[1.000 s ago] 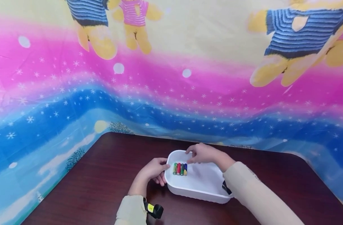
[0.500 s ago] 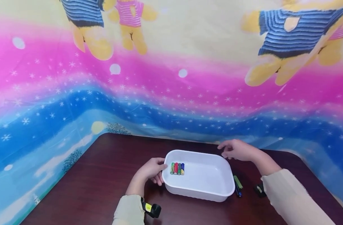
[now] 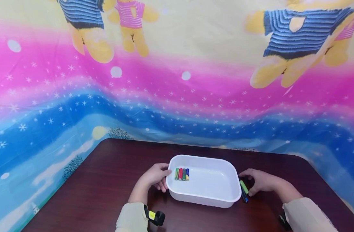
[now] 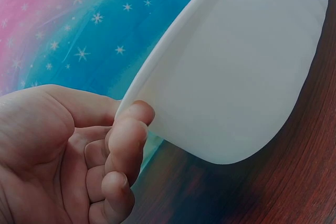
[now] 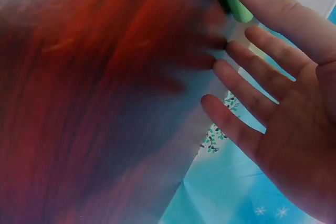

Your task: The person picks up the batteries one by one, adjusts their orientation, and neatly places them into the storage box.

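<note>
At the left end of the white tray (image 3: 205, 200), my left hand (image 3: 153, 176) pinches the rim, thumb on top and fingers curled beneath, as the left wrist view also shows. Several batteries lie side by side inside the tray's left part: light green, red (image 3: 180, 174), dark green and blue-yellow (image 3: 187, 174). Beyond the tray's right wall, a light green battery (image 3: 244, 187) and a dark blue one (image 3: 245, 198) lie on the table. My right hand (image 3: 263, 181) reaches over the green battery; in the right wrist view its fingers are extended, with the thumb tip overlapping that battery (image 5: 239, 6).
A dark reddish-brown table (image 3: 113, 180) bears everything. Behind it hangs a cloth backdrop (image 3: 165, 96) with snowflakes and bears. A black camera strap (image 3: 155, 216) is on the left sleeve.
My right hand has left the inside of the tray, swung right past its far corner and come down at the loose green battery. The left hand keeps its hold on the rim.
</note>
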Demonstrator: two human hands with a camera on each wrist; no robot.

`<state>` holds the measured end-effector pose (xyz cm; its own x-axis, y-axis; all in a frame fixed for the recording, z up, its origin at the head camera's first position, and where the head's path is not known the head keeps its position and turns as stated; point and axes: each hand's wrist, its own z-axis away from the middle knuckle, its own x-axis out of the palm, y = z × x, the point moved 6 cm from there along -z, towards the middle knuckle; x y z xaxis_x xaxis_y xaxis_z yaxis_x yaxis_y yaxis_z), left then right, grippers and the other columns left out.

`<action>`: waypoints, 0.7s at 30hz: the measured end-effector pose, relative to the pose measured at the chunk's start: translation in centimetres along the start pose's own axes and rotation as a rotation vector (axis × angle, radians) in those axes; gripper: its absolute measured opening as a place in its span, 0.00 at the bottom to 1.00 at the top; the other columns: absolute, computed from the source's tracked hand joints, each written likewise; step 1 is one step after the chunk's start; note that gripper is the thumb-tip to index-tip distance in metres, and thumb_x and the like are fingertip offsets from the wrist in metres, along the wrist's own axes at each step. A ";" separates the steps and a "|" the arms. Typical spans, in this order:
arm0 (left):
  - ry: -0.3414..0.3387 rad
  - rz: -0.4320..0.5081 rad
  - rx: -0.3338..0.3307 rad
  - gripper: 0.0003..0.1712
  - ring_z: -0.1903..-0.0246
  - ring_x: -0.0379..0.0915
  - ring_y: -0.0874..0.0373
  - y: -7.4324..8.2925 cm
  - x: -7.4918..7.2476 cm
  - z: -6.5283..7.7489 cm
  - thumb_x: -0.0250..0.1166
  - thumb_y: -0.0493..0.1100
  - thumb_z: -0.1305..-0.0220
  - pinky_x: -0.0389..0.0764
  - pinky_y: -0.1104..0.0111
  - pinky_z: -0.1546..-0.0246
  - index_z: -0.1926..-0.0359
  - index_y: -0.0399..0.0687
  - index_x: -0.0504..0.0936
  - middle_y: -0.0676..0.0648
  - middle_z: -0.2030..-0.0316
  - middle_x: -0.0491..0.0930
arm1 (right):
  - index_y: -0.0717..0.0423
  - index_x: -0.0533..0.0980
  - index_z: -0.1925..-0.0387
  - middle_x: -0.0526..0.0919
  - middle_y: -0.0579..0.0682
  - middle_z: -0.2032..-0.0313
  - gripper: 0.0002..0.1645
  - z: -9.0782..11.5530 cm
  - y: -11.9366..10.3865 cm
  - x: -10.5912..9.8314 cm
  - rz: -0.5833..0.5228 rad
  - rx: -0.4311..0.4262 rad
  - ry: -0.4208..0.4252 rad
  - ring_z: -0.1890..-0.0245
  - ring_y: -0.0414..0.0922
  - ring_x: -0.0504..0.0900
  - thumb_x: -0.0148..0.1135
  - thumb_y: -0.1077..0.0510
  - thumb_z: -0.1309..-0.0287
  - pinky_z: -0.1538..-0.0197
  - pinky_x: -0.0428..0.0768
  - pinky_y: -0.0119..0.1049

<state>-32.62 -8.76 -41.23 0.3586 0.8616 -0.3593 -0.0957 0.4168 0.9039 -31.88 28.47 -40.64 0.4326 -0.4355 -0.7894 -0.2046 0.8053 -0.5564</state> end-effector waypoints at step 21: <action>0.011 0.006 0.014 0.27 0.92 0.73 0.57 0.1 0.0 0.2 0.52 0.42 0.31 0.73 0.69 0.89 0.35 0.35 0.62 0.42 0.88 0.75 | 0.57 0.79 0.58 0.72 0.55 0.54 0.31 -0.4 -1.1 0.6 0.194 0.024 0.048 0.53 0.56 0.72 0.78 0.64 0.74 0.54 0.75 0.50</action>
<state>-32.43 -8.75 -41.07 0.3482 0.8671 -0.3562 -0.0853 0.4077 0.9091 -31.72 27.19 -40.61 0.3443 -0.2891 -0.8932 -0.2589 0.8853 -0.3863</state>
